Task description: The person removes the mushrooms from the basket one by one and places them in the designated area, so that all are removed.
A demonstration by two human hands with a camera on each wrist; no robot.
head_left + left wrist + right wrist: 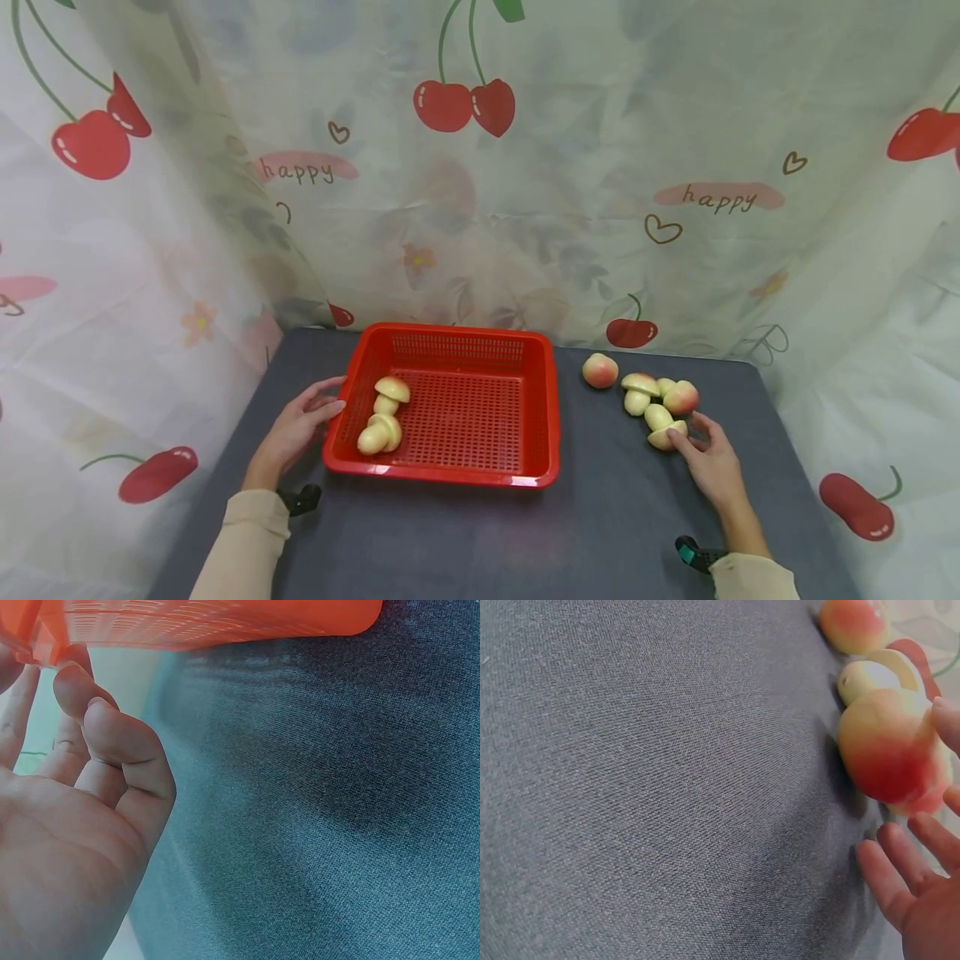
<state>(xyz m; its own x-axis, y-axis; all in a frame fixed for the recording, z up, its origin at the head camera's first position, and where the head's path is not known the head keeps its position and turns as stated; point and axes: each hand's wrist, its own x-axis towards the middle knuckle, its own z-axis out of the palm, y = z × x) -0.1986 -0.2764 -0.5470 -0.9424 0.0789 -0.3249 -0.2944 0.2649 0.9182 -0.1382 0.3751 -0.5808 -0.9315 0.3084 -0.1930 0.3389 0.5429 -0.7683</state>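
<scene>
Right of the red basket (pixel 442 477), a mushroom (pixel 659 425) is oriented cap toward the nearer right hand (pixel 714 468), stem away. Its cap is straddled by parted fingers, not gripped; the basket's left rim is held by the left hand (pixel 291 431).

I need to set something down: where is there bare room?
Bare table lies in front of the red basket, between both sleeves. Inside, the basket's right side is free. Crowded: mushrooms clustered at the right hand.
</scene>
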